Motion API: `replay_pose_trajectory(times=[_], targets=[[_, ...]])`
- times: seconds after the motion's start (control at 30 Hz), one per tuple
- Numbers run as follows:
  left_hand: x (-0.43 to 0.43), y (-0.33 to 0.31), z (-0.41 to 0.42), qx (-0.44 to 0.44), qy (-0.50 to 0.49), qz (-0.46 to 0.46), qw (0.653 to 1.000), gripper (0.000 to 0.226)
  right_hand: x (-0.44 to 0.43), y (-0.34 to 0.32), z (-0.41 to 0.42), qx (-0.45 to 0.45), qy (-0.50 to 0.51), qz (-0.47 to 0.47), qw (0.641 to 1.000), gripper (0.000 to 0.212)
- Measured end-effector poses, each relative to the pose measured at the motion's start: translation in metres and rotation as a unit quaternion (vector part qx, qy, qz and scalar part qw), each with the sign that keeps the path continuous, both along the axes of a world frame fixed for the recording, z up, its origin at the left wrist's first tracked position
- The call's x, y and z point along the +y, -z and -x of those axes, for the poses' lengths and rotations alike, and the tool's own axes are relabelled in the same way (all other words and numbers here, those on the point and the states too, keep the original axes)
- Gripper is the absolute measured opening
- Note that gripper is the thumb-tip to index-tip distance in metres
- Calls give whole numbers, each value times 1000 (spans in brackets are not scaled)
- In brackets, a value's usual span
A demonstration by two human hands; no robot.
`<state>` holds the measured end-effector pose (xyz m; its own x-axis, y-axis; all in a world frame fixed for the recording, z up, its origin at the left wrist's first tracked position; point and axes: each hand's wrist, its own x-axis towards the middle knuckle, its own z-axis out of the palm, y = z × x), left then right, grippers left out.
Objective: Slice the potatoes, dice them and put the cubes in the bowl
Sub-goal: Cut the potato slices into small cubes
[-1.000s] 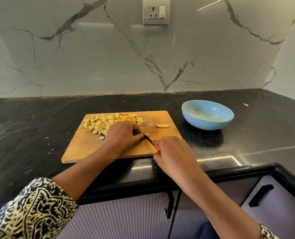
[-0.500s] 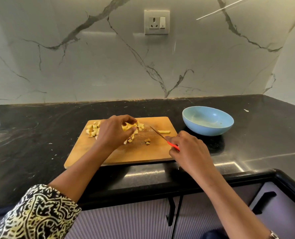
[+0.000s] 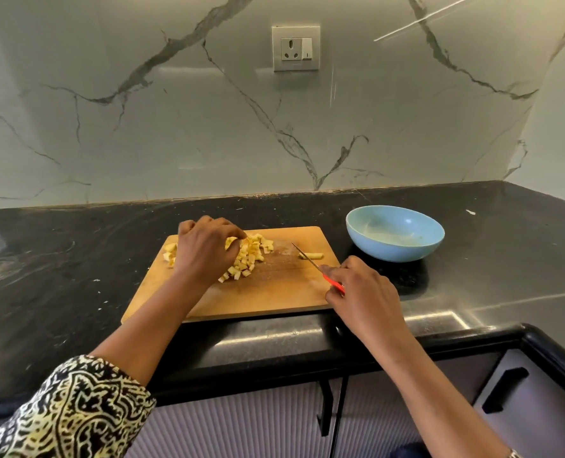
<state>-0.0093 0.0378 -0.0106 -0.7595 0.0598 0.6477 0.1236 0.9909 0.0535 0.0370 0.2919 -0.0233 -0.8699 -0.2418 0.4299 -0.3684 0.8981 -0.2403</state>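
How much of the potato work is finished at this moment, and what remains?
Done: most potato is diced, cubes piled on the board. In hand: the left hand curls round some cubes; the right hand holds the knife. Left: one strip uncut, and the bowl holds no cubes.

No readable text or labels.
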Motion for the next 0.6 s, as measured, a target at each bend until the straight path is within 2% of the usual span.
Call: replay_pose_trajectory(times=[0.13, 0.23, 0.3, 0.33, 0.5, 0.6], targets=[[11, -3, 2, -3, 79, -24, 997, 20, 2, -2, 0, 6, 16, 2, 1000, 46], [41, -1, 11, -121, 148, 28, 981, 32, 7, -2, 0, 6, 36, 31, 999, 47], [64, 3, 23, -204, 143, 76, 965, 40, 11, -2, 0, 5, 48, 43, 998, 47], [72, 3, 28, -223, 138, 67, 963, 41, 13, -3, -1, 7, 51, 47, 998, 47], [90, -2, 48, -235, 132, -2, 963, 27, 25, -4, -4, 12, 47, 58, 997, 46], [85, -3, 43, -239, 120, -19, 963, 27, 28, -5, -5, 3, 28, 60, 998, 46]])
